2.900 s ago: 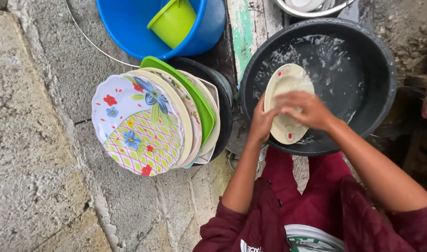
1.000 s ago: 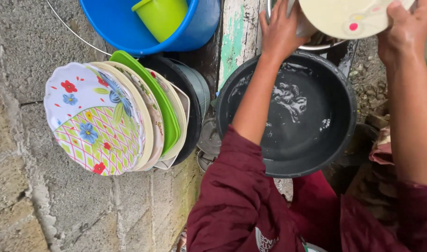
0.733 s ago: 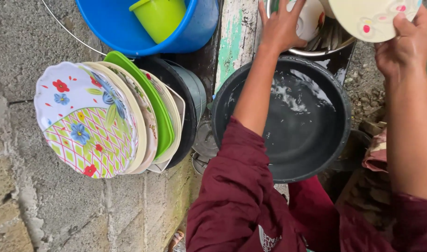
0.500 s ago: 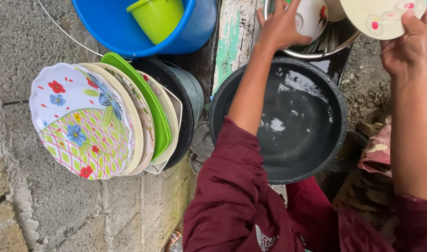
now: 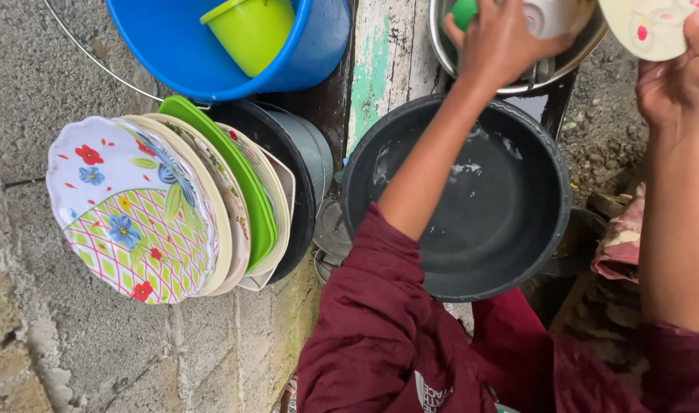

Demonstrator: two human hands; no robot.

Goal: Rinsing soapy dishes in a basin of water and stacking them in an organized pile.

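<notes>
Head view: right hand [image 5: 682,73] grips the rim of a cream plate [image 5: 651,27], held just above the hand, face tilted; left hand [image 5: 502,38] closes on a white cup [image 5: 548,15] inside the metal bowl [image 5: 518,80]; black basin [image 5: 510,252] lies below both hands.

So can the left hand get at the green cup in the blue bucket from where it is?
Probably yes. The left hand is over the metal bowl, touching a white cup. The green cup sits open-topped in the blue bucket, with only a bare plank between them.
</notes>
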